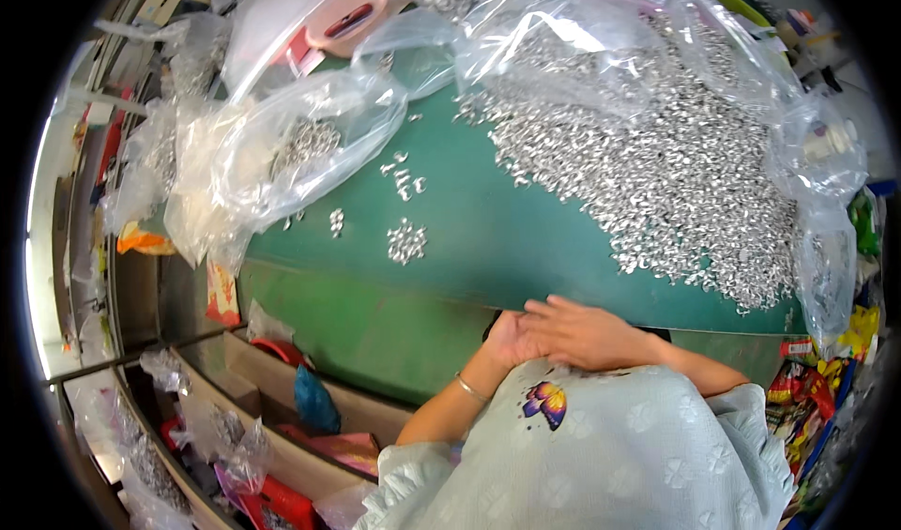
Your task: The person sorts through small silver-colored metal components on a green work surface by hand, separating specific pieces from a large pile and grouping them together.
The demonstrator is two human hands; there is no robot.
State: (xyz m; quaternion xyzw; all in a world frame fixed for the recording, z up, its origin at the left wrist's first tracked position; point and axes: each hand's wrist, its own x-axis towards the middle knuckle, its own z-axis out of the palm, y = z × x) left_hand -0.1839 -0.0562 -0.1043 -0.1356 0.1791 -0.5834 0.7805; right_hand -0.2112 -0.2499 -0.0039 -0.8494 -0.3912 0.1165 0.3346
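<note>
My two hands rest together at the near edge of the green tabletop (469,249), in front of my body. My right hand (591,336) lies across the left one, its fingers stretched out and holding nothing. Beneath it is my left hand (510,340), with a bracelet (471,389) on the wrist; its fingers are mostly hidden. Beyond them to the right spreads a large heap of small shiny silver metal pieces (676,174). A little round cluster of the same pieces (406,242) lies left of centre, with several loose ones (404,181) behind it.
A clear plastic bag (328,155) holding metal pieces lies at the left of the tabletop. Another plastic sheet (563,42) covers the heap's far part. A pink container (347,14) stands at the back. Open drawers (253,380) with bags sit lower left; colourful packets (807,389) lie at right.
</note>
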